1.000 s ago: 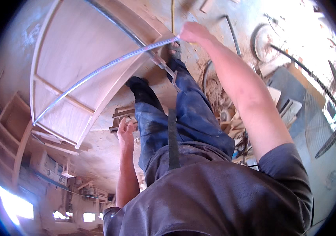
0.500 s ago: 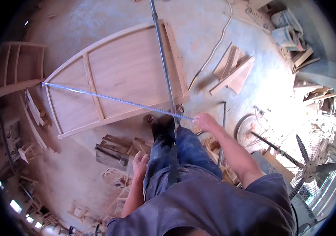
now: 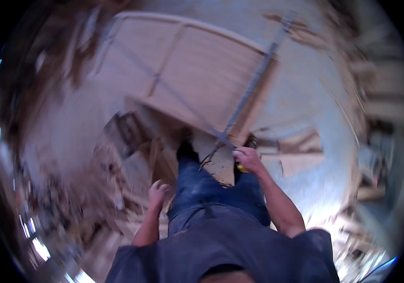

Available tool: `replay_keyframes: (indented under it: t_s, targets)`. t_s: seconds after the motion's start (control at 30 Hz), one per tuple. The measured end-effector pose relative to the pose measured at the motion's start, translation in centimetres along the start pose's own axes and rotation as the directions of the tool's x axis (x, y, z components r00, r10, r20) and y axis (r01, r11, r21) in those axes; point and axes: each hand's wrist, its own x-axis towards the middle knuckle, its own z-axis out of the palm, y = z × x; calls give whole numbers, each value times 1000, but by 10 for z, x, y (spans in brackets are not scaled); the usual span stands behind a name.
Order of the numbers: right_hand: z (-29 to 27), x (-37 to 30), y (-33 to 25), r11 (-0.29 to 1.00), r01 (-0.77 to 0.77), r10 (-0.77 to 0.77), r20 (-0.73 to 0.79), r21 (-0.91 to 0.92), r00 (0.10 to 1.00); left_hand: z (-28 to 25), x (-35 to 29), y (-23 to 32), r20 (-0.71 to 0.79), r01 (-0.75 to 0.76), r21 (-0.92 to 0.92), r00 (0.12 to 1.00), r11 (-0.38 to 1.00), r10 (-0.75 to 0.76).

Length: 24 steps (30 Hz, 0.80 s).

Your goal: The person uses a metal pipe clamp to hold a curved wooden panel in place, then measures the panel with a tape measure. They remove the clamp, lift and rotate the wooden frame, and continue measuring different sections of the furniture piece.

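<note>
R hand: right hand (image 3: 249,159), approx. centre of view, just to 1 o'clock of the lap; grip closed on near end of the tape, w/ a yellow bit (image 3: 242,168) showing under the fingers.
Tape: measuring tape (image 3: 178,96), blade pulled out fr. R hand twd 10 o'clock, slanting over the panel; far end too blurred to place exactly.
L hand: left hand (image 3: 160,193), at 8 o'clock fr. R hand, well apart fr. tape, beside the L thigh; blurred, can't tell if grip is apart or together.
Panel: framed wooden panel (image 3: 216,70), at 11 o'clock fr. R hand, pale, w/ one curved long edge & a cross rail nr its 10 o'clock end.
Bar: long metal bar (image 3: 254,82), runs fr. nr R hand up twd 1 o'clock, across panel's R end; lower end hooked, betw. the legs.
Legs: blue trousers (image 3: 211,181), feet apart nr panel's near edge.
Boards: loose boards (image 3: 301,153) on the floor (image 3: 301,106), 3 o'clock fr. R hand.
Stack: dark wooden pieces (image 3: 128,132), 11 o'clock fr. L hand, v. blurred.
</note>
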Motion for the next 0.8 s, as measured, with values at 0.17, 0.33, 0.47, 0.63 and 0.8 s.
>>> replay_keyframes:
  t_s: [0.17, 0.33, 0.47, 0.63, 0.8]
  targets:
    - [-56, 21, -15, 977, 67, -49, 92, -200, 995, 102, -53, -74, 75, -34, 288, 997, 957, 13]
    - [-73, 66, 5, 962, -20, 80, 212, -271, 974, 160, -145, -56, 165, 17, 68, 986, 998, -28]
    - [-68, 90, -19, 966, -136, 192, 264, -218, 945, 183, -152, -104, -59, 78, 126, 996, 989, -70]
    - [-63, 118, -41, 967, -60, 135, 300, -247, 944, 200, -155, -172, -186, 255, -41, 948, 966, -258]
    - [-52, 132, -57, 951, -12, 103, 280, -310, 955, 204, -173, -158, -173, 291, -91, 937, 952, -303]
